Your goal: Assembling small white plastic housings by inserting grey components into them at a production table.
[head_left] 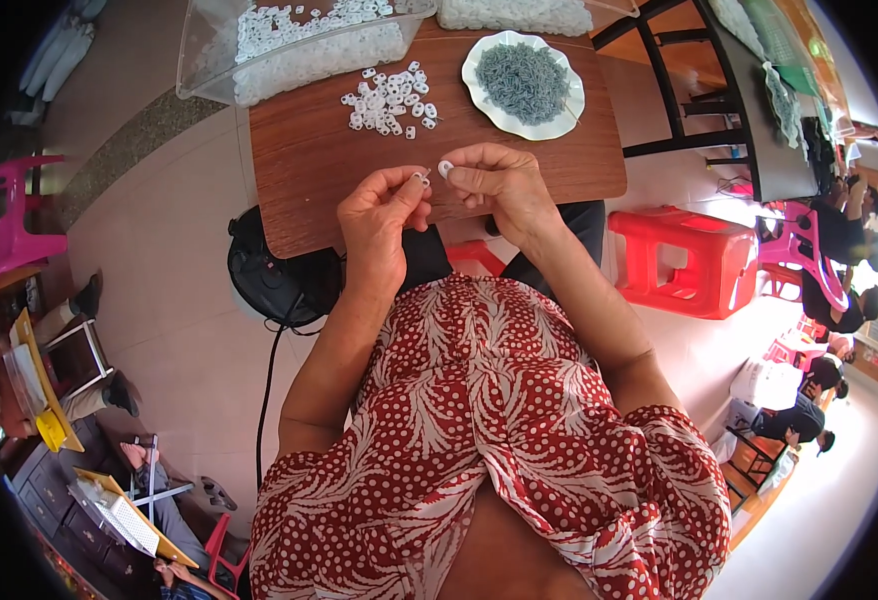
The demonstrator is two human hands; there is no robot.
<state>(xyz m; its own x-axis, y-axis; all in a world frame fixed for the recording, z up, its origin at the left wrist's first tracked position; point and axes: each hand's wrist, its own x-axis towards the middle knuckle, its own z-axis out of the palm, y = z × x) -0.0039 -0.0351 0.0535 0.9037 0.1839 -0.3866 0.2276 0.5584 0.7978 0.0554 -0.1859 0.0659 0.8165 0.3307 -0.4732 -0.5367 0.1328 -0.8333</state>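
Both my hands are raised over the near edge of a brown wooden table [309,190], close together. My left hand [377,225] is closed, its thumb and forefinger pinching a small white plastic piece [422,180] with a hole in it. Between the thumb and forefinger of my right hand [509,192] is a white oval piece with a hole [445,169]. The two pieces are slightly apart. Beyond my left hand lies a loose pile of white two-holed pieces [389,100]. A white scalloped plate [534,131] beyond my right hand holds a heap of small grey-blue parts [521,82].
A clear plastic bin [209,65] of white pieces stands at the far left of the table; a second bin [519,15] sits beside it. A red stool [684,260] is on the right, a pink chair [14,230] on the far left. Other people sit at both sides.
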